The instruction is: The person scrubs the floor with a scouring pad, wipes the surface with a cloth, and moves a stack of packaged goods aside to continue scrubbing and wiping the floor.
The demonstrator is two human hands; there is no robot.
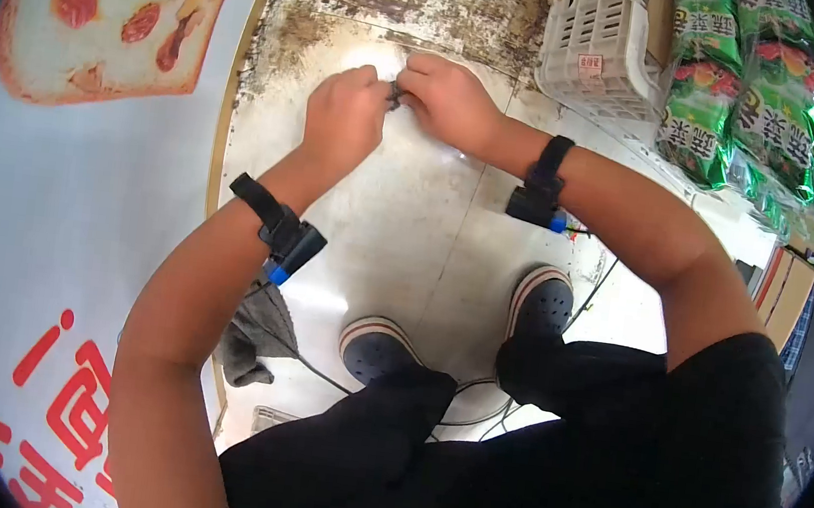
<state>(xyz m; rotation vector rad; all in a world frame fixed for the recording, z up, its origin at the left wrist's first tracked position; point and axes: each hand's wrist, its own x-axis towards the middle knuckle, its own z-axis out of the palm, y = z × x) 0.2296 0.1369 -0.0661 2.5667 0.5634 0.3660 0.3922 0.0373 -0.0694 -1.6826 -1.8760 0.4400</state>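
Observation:
Both hands are raised in front of me over the pale floor, close together. My left hand (pixel 345 119) is closed, fingers curled inward. Opposite it, my right hand (pixel 452 104) is pinched, thumb and fingers bent toward the left. Between the fingertips of the two hands shows a small dark object (pixel 394 96), which both seem to grip; its kind is too small to make out. Each wrist wears a black strap with a small device: the left device (pixel 290 243) and the right device (pixel 536 200).
A white plastic crate (pixel 596 50) stands at the upper right, beside green printed food packets (pixel 704 97). On the left runs a white panel (pixel 81 207) with red lettering and a bread picture. Below are my dark clogs (pixel 381 349), a grey cloth (pixel 260 331) and loose cables (pixel 478 421).

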